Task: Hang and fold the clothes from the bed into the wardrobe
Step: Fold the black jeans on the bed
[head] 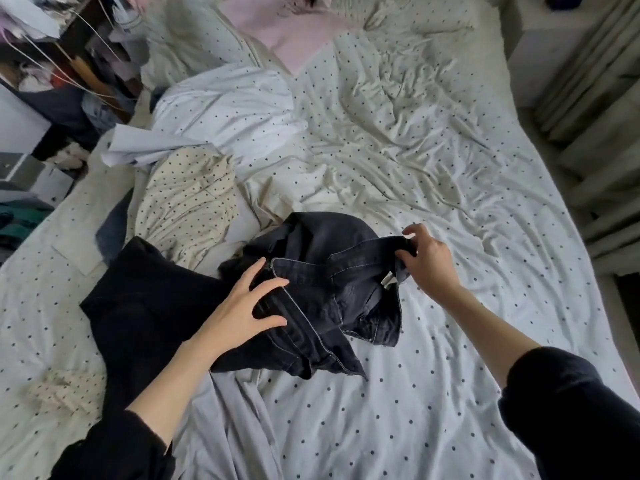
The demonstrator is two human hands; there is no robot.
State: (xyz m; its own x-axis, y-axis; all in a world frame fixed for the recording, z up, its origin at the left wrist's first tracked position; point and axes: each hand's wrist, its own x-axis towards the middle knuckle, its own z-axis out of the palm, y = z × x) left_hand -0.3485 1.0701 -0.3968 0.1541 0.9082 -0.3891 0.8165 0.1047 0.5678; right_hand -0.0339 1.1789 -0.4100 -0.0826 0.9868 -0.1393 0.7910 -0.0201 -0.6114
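On the near half of the bed [433,188], the dark jeans [325,271] are lying crumpled with the waistband and open zip facing up, and every other thing is sitting in relation to them. The right hand [427,263] is pinching the far right corner of the waistband, its fingers [405,254] clamped on the denim and lifting it slightly. The left hand [242,308] is hovering at the jeans' left edge beside the zip, fingers spread apart and holding nothing. Touching the jeans on their left, a black garment [145,299] is lying in a heap; just beyond the jeans, a cream dotted garment [187,199] is bunched up, with a pale duvet [225,112] farther behind it. Well beyond and left of the jeans, cluttered shelves are showing, probably the wardrobe [62,71]. The likely trouble from here: with only one corner gripped, the jeans may be hanging twisted when raised, spoiling the fold. Their legs also seem to be running under the black garment, so a lift may be dragging it along.
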